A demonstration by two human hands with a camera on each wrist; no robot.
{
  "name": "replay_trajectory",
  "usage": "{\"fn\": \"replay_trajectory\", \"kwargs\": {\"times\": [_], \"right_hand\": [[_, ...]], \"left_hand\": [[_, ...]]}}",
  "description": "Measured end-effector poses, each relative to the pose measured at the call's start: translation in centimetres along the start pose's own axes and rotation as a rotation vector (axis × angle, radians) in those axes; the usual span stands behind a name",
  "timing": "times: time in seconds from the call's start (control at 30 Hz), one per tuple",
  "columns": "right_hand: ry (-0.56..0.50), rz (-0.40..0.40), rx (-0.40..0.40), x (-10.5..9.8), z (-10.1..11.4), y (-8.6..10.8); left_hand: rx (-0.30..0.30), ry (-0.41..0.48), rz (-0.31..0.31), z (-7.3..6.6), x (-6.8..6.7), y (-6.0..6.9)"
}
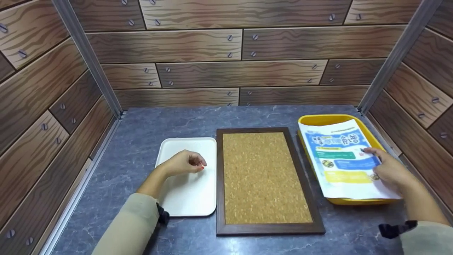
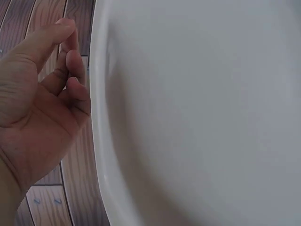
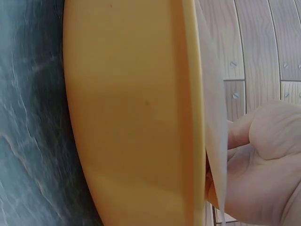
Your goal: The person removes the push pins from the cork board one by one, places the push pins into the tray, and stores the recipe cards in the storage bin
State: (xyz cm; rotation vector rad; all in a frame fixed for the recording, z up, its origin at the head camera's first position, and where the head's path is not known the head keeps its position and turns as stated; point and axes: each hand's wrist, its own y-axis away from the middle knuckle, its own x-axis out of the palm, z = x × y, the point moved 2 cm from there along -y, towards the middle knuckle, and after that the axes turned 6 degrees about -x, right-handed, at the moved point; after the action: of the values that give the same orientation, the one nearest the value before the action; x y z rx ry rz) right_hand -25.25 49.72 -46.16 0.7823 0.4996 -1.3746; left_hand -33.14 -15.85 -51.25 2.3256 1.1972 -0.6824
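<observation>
My left hand (image 1: 184, 163) hovers over a white tray (image 1: 187, 198). Thumb and fingertips pinch a small red pin (image 1: 202, 167), mostly hidden by the fingers; the left wrist view does not show it. To the right, my right hand (image 1: 393, 171) grips the right edge of a printed paper poster (image 1: 339, 159), blue, green and yellow on white. The poster lies across the top of a yellow basket (image 1: 327, 119). In the right wrist view, part of a finger shows between the sheet (image 3: 215, 108) and the basket's rim.
A cork board (image 1: 265, 177) with a dark brown frame lies between tray and basket, close against the tray's right edge. All stand on a grey marbled table (image 1: 141, 127). Wood-patterned walls (image 1: 198, 76) with metal corner posts enclose the back and sides.
</observation>
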Motion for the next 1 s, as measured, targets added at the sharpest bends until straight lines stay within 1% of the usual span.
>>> {"fn": "replay_trajectory", "kwargs": {"times": [0.07,0.2,0.33,0.43,0.57,0.77,0.93,1.0], "right_hand": [[0.027,-0.009,-0.016,-0.3,-0.3,0.0],[0.114,-0.036,-0.059,-0.8,-0.5,0.0],[0.119,-0.029,-0.075,-1.4,-0.6,-0.3],[0.081,-0.009,-0.058,-1.8,-0.8,-0.5],[0.059,0.003,-0.036,-2.2,-1.1,-0.7],[0.108,0.051,-0.043,-2.2,-1.2,-1.0],[0.152,0.104,-0.010,-1.7,-1.3,-1.4],[0.141,0.115,-0.005,-1.5,-1.5,-1.6]], "left_hand": [[-0.019,0.009,0.019,0.5,-0.1,0.2],[-0.068,0.013,0.053,1.2,-0.2,0.6],[-0.096,-0.022,0.077,1.5,-0.3,0.8],[-0.097,-0.056,0.090,1.7,-0.4,0.9],[-0.093,-0.077,0.106,1.8,-0.4,1.0],[-0.094,-0.093,0.130,1.9,-0.3,0.9],[-0.106,-0.098,0.131,1.9,-0.3,1.0],[-0.109,-0.098,0.130,1.9,-0.3,0.9]]}}
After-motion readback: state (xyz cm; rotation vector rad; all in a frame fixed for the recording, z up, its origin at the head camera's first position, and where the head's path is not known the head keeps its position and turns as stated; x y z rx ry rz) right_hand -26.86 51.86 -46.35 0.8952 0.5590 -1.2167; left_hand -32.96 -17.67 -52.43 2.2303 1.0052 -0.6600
